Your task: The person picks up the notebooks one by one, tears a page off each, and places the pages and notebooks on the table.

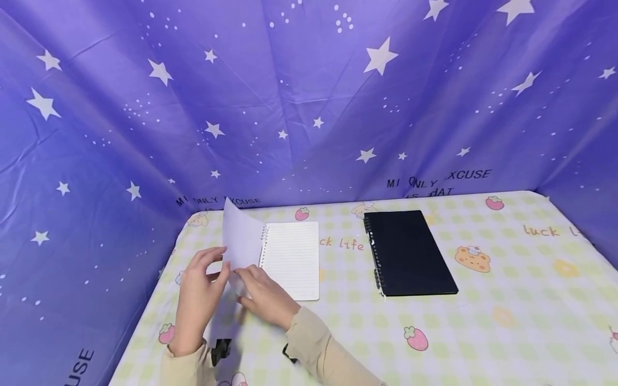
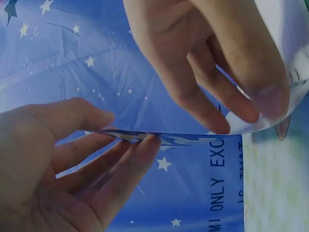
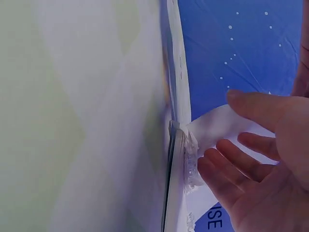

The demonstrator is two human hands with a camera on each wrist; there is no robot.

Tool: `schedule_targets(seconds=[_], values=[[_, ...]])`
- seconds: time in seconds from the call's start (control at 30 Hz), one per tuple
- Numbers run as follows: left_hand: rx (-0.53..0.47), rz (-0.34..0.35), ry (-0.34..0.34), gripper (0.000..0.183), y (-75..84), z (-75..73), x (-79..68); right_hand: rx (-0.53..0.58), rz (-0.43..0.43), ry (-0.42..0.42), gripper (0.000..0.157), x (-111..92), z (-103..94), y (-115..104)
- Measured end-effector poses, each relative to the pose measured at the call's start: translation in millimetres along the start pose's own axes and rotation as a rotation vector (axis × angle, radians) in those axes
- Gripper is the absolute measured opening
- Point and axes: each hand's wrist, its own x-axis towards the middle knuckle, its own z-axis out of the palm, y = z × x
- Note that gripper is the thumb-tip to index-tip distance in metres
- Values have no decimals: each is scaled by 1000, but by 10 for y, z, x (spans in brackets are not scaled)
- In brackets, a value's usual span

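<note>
Left hand point(image 1: 200, 287) pinching a raised notebook page point(image 1: 243, 238), right hand point(image 1: 270, 297) kinda loose by its lower edge, black notebook point(image 1: 410, 254) sitting well apart

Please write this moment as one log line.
left hand: pinches raised white paper page; right hand: by page's near edge; white ring-bound lined notebook: open; black rectangular notebook: flat

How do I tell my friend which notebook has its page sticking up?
Start at the purple starry curtain, then look down at the checked tablecloth. On its left part, where a left hand pinches a raised sheet, lies an open ring-bound notebook. Its white, lined page sets it apart from the black notebook farther right.
</note>
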Motion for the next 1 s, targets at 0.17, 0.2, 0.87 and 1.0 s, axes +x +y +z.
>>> schedule_targets(seconds=[0.17,0.2,0.87,1.0], values=[[44,-5,48,25,-48,-51,17,-55,-13,-18,46,3,-8,8],[55,-6,54,24,-60,-61,20,-66,-15,-20,45,3,-12,8],[142,-151,-36,26,-392,-214,6,-147,-49,-72,26,2,9,38],[198,-174,-82,27,-514,-211,-6,-146,-43,-86,26,1,8,38]])
